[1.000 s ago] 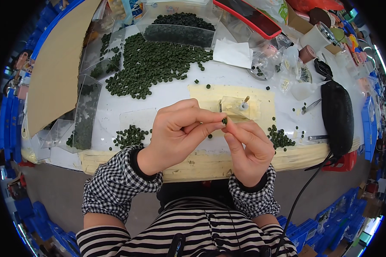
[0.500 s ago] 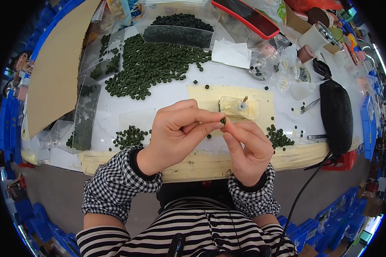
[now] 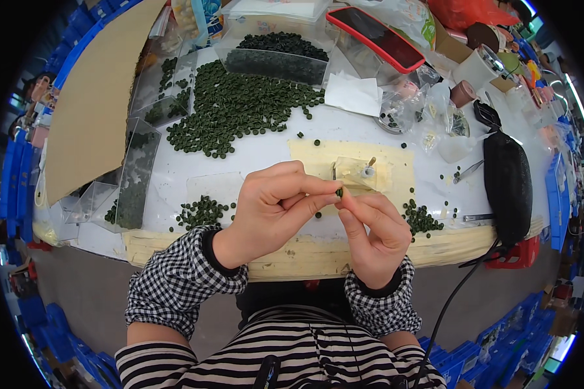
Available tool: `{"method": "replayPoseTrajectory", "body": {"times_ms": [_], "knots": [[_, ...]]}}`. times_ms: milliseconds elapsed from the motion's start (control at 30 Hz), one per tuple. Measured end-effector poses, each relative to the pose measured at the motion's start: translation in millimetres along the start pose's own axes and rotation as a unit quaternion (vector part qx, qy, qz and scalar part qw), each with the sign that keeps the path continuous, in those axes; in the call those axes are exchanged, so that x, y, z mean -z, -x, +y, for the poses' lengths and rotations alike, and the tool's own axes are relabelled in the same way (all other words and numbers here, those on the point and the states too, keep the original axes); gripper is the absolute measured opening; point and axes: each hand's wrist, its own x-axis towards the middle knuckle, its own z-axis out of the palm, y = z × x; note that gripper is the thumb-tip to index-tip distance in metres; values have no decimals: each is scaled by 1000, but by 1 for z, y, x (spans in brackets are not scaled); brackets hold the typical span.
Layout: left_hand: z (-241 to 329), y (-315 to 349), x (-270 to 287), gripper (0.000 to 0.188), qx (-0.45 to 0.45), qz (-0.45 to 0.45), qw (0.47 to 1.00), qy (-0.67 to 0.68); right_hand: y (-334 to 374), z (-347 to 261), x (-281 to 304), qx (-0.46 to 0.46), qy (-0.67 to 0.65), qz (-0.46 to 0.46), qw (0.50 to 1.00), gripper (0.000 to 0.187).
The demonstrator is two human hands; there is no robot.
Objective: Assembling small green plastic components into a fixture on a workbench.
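Observation:
Between the fingertips of both hands, above the table's near edge, is a small dark green round piece (image 3: 339,192). My left hand (image 3: 274,206) pinches it from the left between thumb and forefinger. From the other side, my right hand (image 3: 377,232) meets it with closed thumb and forefinger; the fingertips partly cover the piece. Just beyond the hands, a small block fixture (image 3: 355,174) wrapped in cream tape stands on a taped patch, with a short peg rising from it. Small piles of similar green pieces lie left (image 3: 201,212) and right (image 3: 423,217) of my hands.
A large heap of green pieces (image 3: 233,107) spreads at the back left, before a clear bin (image 3: 276,67) of more. Cardboard (image 3: 97,97) leans at the far left. A red-cased phone (image 3: 377,40), white paper (image 3: 353,94), tweezers (image 3: 468,171) and a black pouch (image 3: 508,185) lie around.
The table scene sits slightly lower and shifted in the picture. Both hands keep their pinch at the green piece, which appears slightly turned and more visible.

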Motion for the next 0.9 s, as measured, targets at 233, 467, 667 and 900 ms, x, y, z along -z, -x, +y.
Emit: {"method": "replayPoseTrajectory", "body": {"times_ms": [233,467,667,900], "knots": [[-5,0,-1,18,-16,8,1000,21,1,-2,-2,-1,-9,8,1000,28],[-5,1,-1,16,-12,7,999,35,1,-3,-3,-3,-20,11,1000,27],[-5,2,-1,16,-1,3,999,48,1,-3,-4,1,-21,17,1000,27],[-3,1,-2,14,10,4,998,59,1,-4,-3,0,-17,15,1000,26]]}}
